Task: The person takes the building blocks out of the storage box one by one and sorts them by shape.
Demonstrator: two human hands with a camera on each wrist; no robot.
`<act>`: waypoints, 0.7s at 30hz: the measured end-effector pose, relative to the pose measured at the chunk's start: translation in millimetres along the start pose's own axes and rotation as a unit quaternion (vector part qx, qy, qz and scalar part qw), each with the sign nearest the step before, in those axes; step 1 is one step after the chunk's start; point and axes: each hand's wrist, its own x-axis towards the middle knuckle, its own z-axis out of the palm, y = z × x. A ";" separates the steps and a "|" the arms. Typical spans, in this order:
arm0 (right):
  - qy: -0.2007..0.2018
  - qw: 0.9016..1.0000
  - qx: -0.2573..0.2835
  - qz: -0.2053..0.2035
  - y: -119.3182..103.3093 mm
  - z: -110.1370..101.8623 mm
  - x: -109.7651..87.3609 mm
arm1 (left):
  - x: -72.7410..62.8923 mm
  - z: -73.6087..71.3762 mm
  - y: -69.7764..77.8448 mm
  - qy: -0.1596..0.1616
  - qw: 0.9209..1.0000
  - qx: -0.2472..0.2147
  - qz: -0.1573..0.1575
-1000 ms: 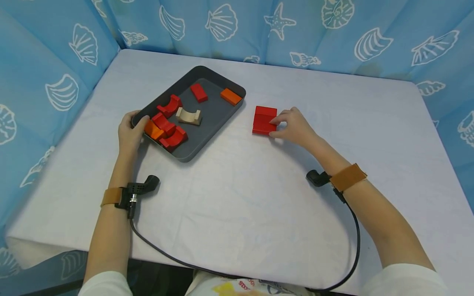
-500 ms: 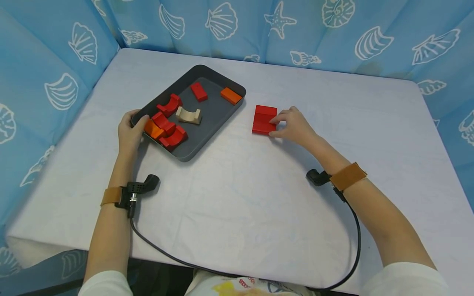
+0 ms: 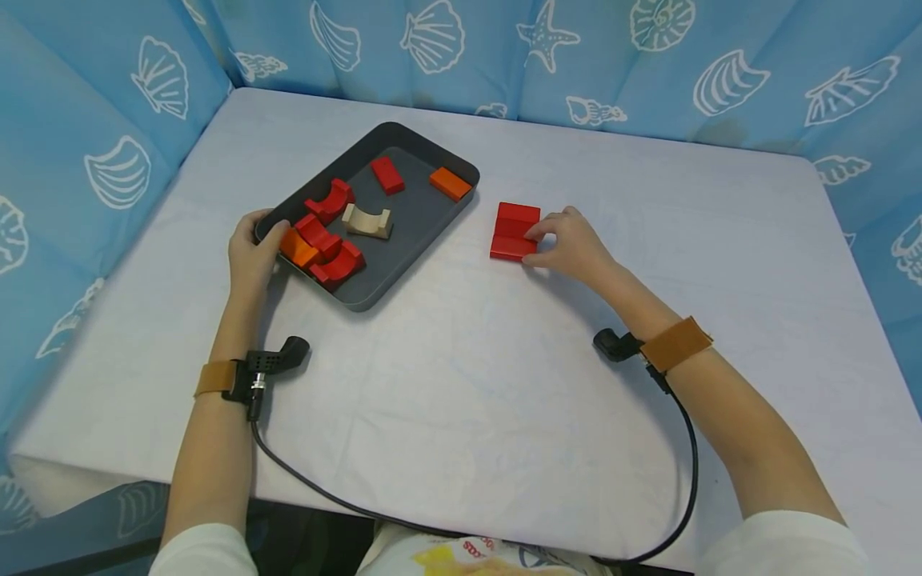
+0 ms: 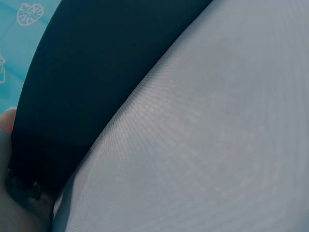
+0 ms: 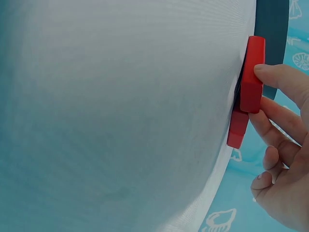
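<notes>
While the left hand (image 3: 252, 252) grips the left corner of a dark grey tray (image 3: 421, 212), left of the frame's middle in the head view, its thumb lies over the rim and the rest of its fingers are largely hidden at the outer side. At centre right of the same view, the right hand (image 3: 572, 246) pinches the right end of a red shape (image 3: 515, 230) between thumb and fingertips; the right wrist view shows two stepped red parts, but whether they are joined cannot be told. This red shape rests on the white tabletop (image 3: 461, 416), apart from the tray

Slanting from lower left to upper right, the tray holds several blocks. Bunched in its left part are an upper red curved block (image 3: 330, 201), a middle red block (image 3: 317, 237), a lower red curved block (image 3: 337, 266) and, next to the left thumb, an orange block (image 3: 298, 249). Just right of this group sits a pale curved block (image 3: 367, 222). Higher up lies a small red block (image 3: 387, 175), and by the right corner an orange bar (image 3: 450, 183). Blue curtain (image 3: 490, 48) with white shells fills the upper edge of the frame
</notes>
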 end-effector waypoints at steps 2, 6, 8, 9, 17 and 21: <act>0.001 1.000 0.002 0.000 0.6 0.2 -0.3 | 0.0 0.0 0.2 0.000 1.000 -0.004 0.000; 0.005 1.000 0.006 -0.008 1.6 0.4 -0.8 | -0.3 0.5 -0.1 0.000 1.000 -0.002 0.002; 0.007 1.000 0.008 -0.011 1.4 0.4 -0.9 | -0.5 0.2 -0.2 -0.002 1.000 -0.003 0.001; 0.008 1.000 0.008 -0.012 1.4 0.5 -0.9 | -0.7 0.0 0.2 -0.002 1.000 -0.001 0.000; 0.006 1.000 0.014 -0.010 1.0 0.2 -2.3 | -1.7 -0.5 0.8 -0.004 1.000 0.004 -0.002; 0.008 1.000 0.015 -0.007 3.0 0.1 -2.2 | -0.6 0.5 0.8 -0.001 1.000 0.003 0.004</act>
